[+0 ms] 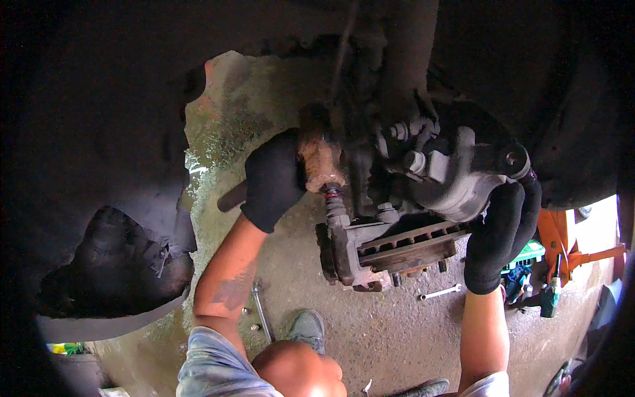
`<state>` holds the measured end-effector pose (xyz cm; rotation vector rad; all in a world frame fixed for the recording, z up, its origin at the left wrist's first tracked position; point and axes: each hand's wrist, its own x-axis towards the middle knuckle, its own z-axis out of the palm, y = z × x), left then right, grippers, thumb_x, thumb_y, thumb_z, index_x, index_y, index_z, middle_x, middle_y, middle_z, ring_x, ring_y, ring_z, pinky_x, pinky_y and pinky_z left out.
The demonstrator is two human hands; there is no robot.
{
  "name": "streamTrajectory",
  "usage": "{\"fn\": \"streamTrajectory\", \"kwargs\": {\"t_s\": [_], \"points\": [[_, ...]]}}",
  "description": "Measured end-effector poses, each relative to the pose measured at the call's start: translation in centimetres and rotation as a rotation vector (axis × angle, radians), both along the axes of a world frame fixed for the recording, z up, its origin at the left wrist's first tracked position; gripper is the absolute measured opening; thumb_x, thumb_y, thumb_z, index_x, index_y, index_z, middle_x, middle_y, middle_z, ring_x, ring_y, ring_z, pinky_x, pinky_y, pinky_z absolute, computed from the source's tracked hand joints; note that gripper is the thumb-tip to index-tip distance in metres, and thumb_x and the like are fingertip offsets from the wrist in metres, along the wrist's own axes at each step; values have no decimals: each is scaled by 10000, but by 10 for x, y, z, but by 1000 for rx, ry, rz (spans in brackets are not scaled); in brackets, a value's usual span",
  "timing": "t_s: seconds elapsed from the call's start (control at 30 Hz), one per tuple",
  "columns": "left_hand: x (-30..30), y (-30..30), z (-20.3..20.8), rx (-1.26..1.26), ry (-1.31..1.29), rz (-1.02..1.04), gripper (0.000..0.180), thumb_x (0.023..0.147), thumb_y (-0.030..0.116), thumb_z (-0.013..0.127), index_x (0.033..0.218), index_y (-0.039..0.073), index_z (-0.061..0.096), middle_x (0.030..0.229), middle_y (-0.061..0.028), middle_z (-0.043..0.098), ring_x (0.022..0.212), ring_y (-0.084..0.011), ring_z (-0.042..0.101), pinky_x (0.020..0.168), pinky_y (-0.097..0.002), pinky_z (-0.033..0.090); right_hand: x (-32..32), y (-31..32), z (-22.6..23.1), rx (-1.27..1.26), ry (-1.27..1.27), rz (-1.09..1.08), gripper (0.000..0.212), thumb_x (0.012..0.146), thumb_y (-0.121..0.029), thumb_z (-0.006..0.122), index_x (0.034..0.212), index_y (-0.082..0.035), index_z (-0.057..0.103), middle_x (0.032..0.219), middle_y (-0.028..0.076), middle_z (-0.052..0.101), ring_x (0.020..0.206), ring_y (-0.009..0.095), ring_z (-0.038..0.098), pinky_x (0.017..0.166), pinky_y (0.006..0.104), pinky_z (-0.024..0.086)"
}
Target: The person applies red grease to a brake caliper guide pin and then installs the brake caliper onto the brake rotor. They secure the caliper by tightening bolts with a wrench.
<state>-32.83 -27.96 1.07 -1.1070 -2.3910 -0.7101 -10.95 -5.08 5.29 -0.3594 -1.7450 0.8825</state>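
My left hand (274, 175), in a black glove, is closed round a hammer close to its rusty head (320, 159). The dark end of its handle sticks out left of the glove. The head rests against or just above a rubber-booted slide pin (335, 210) on the brake caliper bracket (345, 255). My right hand (499, 231), also gloved in black, is wrapped round the outer end of the grey brake caliper (456, 182); its fingertips are partly hidden. Below the caliper, the vented brake disc (413, 246) shows its edge.
A strut (410, 53) rises above the caliper. A dark wheel-arch liner (99, 165) fills the left. On the concrete floor lie two wrenches (262, 311) (440, 292) and small fasteners (254, 327). An orange jack (555, 241), a green case (529, 251) and a green power tool (550, 299) stand at right.
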Motion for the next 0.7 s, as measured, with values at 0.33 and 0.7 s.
{"fn": "streamTrajectory", "kwargs": {"t_s": [0.33,0.7], "points": [[-82,-37,-65,303,-84,27,367,664,235,729,974,71,624,910,-153,642,826,-350,620,723,-396,499,-4,-10,8,48,26,56,243,944,13,430,1159,74,525,1141,152,539,882,166,551,771,252,456],[-19,-16,-8,61,116,24,290,698,254,715,909,81,618,886,-161,635,822,-362,613,694,-423,492,-1,-2,5,52,44,52,254,953,2,442,1189,57,517,1146,149,538,874,177,555,746,263,476]]}}
